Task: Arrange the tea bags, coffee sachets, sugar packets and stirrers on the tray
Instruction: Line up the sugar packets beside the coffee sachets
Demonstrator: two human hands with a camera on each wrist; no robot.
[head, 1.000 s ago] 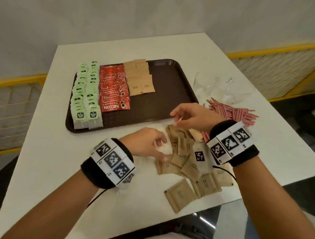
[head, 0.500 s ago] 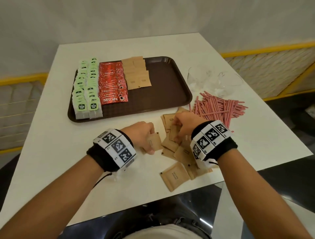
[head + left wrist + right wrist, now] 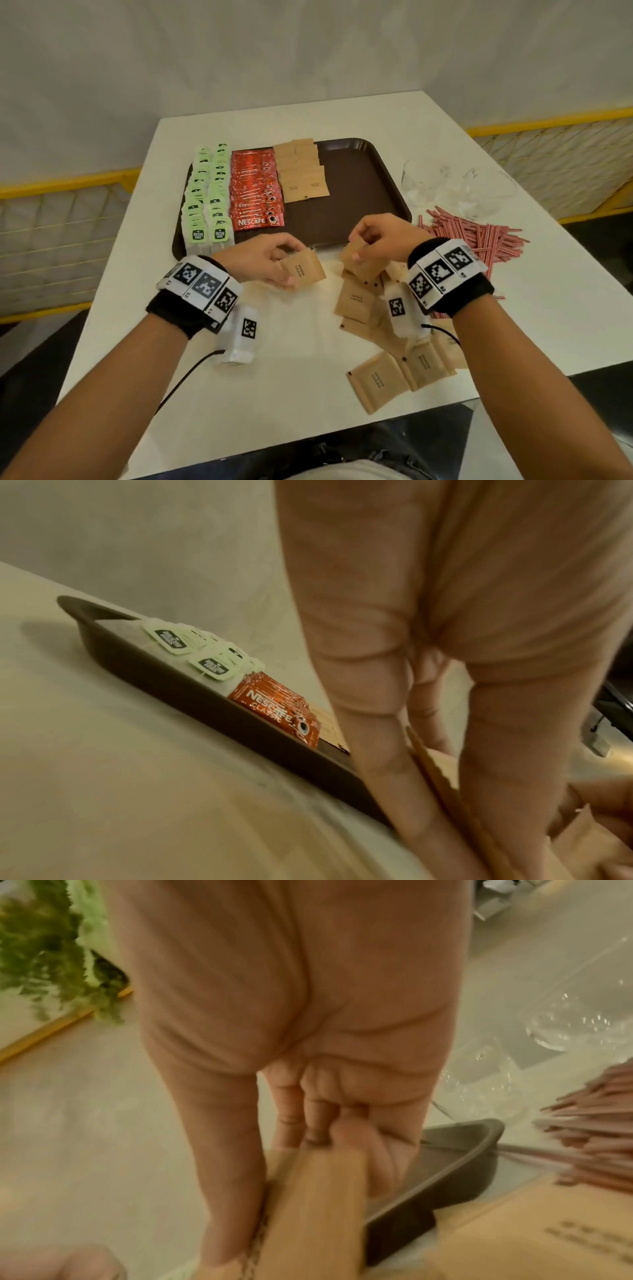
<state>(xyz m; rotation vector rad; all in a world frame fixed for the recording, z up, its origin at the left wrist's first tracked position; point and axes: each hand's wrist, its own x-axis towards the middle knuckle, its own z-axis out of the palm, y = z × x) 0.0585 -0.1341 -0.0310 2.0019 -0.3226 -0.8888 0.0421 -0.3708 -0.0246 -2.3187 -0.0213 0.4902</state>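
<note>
A brown tray [image 3: 363, 192] holds rows of green-tagged tea bags [image 3: 209, 202], red coffee sachets [image 3: 255, 192] and brown sugar packets [image 3: 303, 178]. My left hand [image 3: 270, 260] pinches a brown sugar packet [image 3: 303, 272] just in front of the tray's near rim; its edge [image 3: 441, 777] shows between thumb and finger in the left wrist view. My right hand [image 3: 380, 240] pinches another sugar packet [image 3: 359, 262], seen as a tan packet [image 3: 311, 1204] in the right wrist view, above a loose pile of sugar packets [image 3: 373, 308]. Red stirrers [image 3: 476, 236] lie heaped to the right.
Clear plastic wrapping [image 3: 462, 192] lies crumpled behind the stirrers. The white table [image 3: 239, 377] ends near my body, with one packet [image 3: 376, 380] close to that edge. Yellow railings [image 3: 51, 192] flank the table. The tray's right half is bare.
Both hands have lifted from the pile, each with a sugar packet, and moved toward the tray's near rim. The head view has tilted back.
</note>
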